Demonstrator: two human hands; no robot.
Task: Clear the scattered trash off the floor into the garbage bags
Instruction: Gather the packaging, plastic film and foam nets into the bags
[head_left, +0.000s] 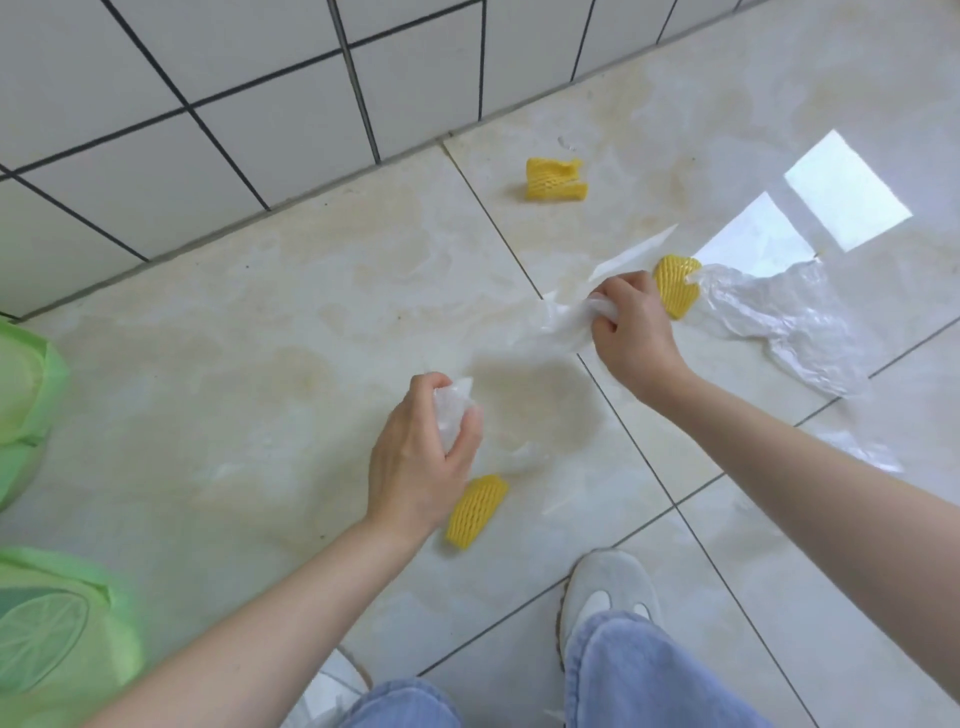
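While both arms are stretched over the floor (270, 322), 3 yellow foam fruit nets are counted: one near the wall (556, 180), one just beyond the right hand (675, 285), one just below the left hand (475, 512). Clear plastic is seen in approx. 4 pcs: a crumpled wad (453, 410) gripped in the left hand (415, 462), fingers curled round it; a thin sheet (566, 322) bunched in the right hand (636, 332), fingers closed on it, w/ a white strip running up from it toward the far net; a larger crinkled bag (789, 322) lying flat to the right, touching the second net; and a faint film piece (862, 449) beside the right forearm. 2 green garbage bags are seen at the left edge, one upper (23, 405) & one lower (57, 629), both well apart from the trash.

Surface: glossy cream marbled tiles w/ dark grout, bright window reflections at upper right. Wall (208, 98): white square tiles, black grout, met at a diagonal. At bottom, 2 pale sneakers, right (608, 587) & left (332, 686), & light-blue jeans (649, 675) are shown.
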